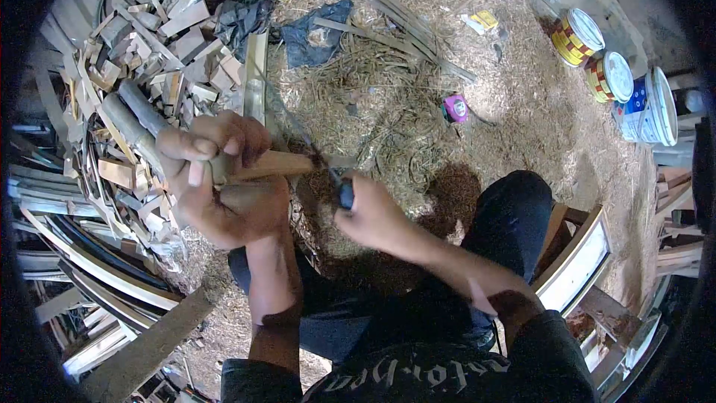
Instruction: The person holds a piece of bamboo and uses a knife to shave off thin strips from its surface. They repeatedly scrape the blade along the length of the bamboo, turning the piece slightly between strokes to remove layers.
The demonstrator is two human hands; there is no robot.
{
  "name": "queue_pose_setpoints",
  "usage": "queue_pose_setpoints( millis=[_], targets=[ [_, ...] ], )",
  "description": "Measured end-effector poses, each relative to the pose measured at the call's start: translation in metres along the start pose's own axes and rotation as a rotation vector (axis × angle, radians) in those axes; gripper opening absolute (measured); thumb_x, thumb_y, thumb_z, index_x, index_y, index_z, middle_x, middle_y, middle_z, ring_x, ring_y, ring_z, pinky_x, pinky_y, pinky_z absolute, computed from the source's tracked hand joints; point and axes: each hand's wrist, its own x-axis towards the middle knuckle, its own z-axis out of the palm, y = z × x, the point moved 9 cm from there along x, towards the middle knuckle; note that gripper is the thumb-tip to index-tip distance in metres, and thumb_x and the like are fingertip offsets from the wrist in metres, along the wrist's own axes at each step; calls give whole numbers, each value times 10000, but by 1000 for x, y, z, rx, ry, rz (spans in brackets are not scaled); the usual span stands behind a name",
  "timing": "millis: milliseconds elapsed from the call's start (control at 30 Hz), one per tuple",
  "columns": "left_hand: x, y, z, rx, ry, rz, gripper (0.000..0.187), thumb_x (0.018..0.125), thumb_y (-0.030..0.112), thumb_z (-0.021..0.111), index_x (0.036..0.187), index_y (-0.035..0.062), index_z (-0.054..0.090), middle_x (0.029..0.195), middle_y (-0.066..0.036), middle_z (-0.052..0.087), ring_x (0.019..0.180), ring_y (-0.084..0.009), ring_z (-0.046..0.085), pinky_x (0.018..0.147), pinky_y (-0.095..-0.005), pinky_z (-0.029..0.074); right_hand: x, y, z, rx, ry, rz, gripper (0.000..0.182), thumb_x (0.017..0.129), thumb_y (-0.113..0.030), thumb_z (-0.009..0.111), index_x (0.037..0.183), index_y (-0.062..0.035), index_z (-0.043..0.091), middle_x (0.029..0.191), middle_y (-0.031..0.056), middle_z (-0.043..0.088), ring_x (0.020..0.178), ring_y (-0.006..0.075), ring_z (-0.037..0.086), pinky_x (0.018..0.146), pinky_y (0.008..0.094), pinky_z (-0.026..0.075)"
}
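My left hand [235,213] is raised at left of centre, its fingers closed around a piece of wood [280,165] that sticks out to the right. My right hand [371,213] grips the dark handle of a long, thin-bladed tool [346,192]. Its narrow blade slants up and away to the left, passing by the free end of the wood. Motion blur and the viewing angle hide whether the blade touches the wood, and what kind of blade it is.
Wood offcuts [160,78] lie heaped at left. Shavings [395,104] cover the floor, with a pink item [456,108], a black plastic bag [317,33] and long strips [406,26]. Several buckets [578,37] stand at right. A white-panelled frame [578,265] is beside my knee.
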Motion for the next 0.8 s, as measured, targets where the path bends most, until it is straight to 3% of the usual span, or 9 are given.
queue_pose_setpoints(
  millis=[100,167,200,267,333,467,600,633,800],
  targets=[
    [3,0,0,49,37,-22,195,800,244,483,871,81,402,667,-76,444,545,-121,358,477,-251,315,-3,-6,-4,-43,-8,28,247,743,-95,639,893,44,501,657,158,563,587,291,602,538,415,473],
    [4,-1,3,17,26,-15,195,804,247,479,868,80,400,661,-74,438,541,-119,354,477,-251,320,-9,-14,-3,-39,-70,78,395,735,-154,661,998,88,495,681,251,586,654,427,615,589,464,514],
    [2,-2,2,-5,28,-17,195,808,249,474,866,79,399,655,-72,432,536,-118,350,477,-251,325,-12,-16,-2,-40,-78,82,395,735,-154,661,998,88,495,681,251,586,654,427,615,589,464,514],
    [1,-4,-2,-61,19,-37,194,812,252,467,865,79,397,651,-70,428,528,-118,345,469,-254,323,-18,-38,-13,-45,87,-154,272,758,-113,634,918,59,496,652,167,574,581,281,604,531,385,478],
    [1,-5,-1,-126,0,-58,194,815,255,459,864,79,395,647,-69,424,519,-118,340,462,-256,321,-4,14,5,-68,-134,196,330,773,-113,627,1020,76,519,691,170,597,641,271,618,608,393,490],
    [9,-3,3,-15,-34,-7,179,829,247,449,866,83,390,649,-70,428,506,-129,334,438,-275,303,12,64,19,9,-89,108,273,767,-100,641,965,62,546,677,135,590,652,253,617,641,387,480],
    [18,-10,-1,-62,-50,-61,159,841,236,443,861,90,384,644,-66,430,489,-137,327,431,-285,300,2,14,4,-34,-116,139,283,764,-103,646,985,47,550,682,135,590,649,256,617,629,378,476],
    [18,-10,-3,-59,-45,-59,159,841,236,443,861,90,384,644,-66,430,489,-137,327,431,-285,300,-1,0,-1,19,-53,30,324,755,-117,660,1016,42,550,681,135,592,627,263,611,596,370,472],
    [17,-13,-1,-134,-98,-112,171,852,245,458,854,94,377,617,-52,400,496,-135,314,463,-295,309,-1,6,1,98,50,-32,377,749,-141,682,1046,47,544,681,143,594,598,267,605,577,359,475]
  ],
)
